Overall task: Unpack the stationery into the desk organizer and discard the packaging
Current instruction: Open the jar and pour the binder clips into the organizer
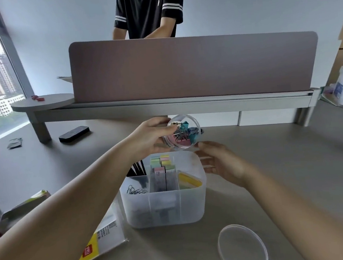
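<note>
Clip tub (184, 131) gripped by left fingers (161, 121)

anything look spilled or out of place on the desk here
Nothing spilled. The clear tub of binder clips is tipped in the left hand above the organizer. Its lid lies loose on the desk, and an empty packet awaits discarding.

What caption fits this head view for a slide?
Left hand holds an opened tub of binder clips above the desk organizer, its lid off.
</note>
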Demonstrator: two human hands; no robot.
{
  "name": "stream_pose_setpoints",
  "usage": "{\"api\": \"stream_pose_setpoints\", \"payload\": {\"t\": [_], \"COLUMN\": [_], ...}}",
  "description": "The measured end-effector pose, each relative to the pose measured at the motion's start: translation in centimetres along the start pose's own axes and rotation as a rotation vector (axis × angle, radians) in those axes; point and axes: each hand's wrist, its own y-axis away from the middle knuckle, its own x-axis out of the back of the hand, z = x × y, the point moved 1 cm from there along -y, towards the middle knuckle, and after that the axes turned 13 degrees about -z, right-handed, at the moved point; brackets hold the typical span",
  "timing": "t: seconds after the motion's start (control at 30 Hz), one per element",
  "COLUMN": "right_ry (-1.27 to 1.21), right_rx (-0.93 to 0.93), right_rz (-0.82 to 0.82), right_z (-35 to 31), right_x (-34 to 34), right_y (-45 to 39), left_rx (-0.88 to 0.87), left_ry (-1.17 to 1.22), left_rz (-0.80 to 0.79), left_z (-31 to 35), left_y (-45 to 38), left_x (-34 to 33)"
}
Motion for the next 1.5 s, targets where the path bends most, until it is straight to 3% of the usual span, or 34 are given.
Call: {"api": "stream_pose_setpoints", "payload": {"t": [0.43,1.5], "right_ry": [-0.150,-0.330], "right_rx": [0.115,0.093], "right_rz": [0.001,-0.019], "right_z": [-1.3,-2.7], "right_x": [-0.3,-0.7], "right_y": [-1.8,-1.5], "left_rx": [-0.115,-0.298], "left_ry": [-0.138,-0.212], "left_rz": [0.041,0.029], "left_z": [-0.8,-1.3], "left_y": [-0.3,0.4], "left_x": [0.2,-0.5]}}
